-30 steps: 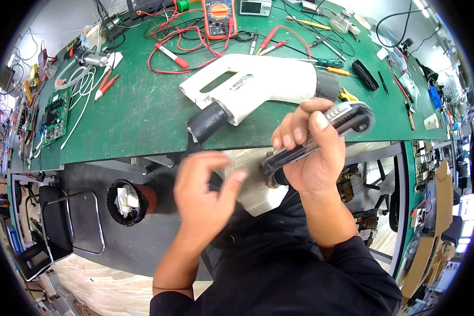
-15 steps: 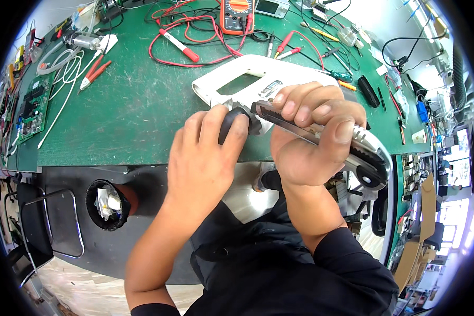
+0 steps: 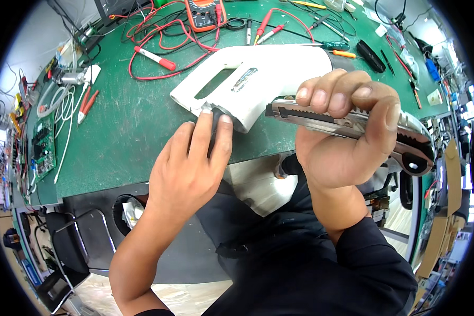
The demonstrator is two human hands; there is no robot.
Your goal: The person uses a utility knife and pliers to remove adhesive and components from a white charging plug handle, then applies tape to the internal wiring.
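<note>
On the near side of the green bench lies a white handheld appliance housing (image 3: pixel 279 66) with a loop handle. At its near end, my left hand (image 3: pixel 187 166) grips a black rounded part (image 3: pixel 214 124), mostly covered by the fingers. Whether that part is fixed to the housing I cannot tell. My right hand (image 3: pixel 347 126) is raised to the right of the housing, closed around a utility knife (image 3: pixel 347 126) with a metal body and black slider track. Its tip points left, apart from the housing. No blade can be made out beyond the tip.
Behind the housing lie an orange multimeter (image 3: pixel 204 13), tangled red and black leads and a red-capped marker (image 3: pixel 155 59). At left are red-handled pliers (image 3: pixel 88 105) and a green circuit board (image 3: pixel 43 143). A black case (image 3: pixel 370 56) sits at right. Below the bench stands a bin (image 3: pixel 129 213).
The view has shifted. My right hand and the knife have moved right, away from the housing's near end. My left hand stays there, with less of the black part showing.
</note>
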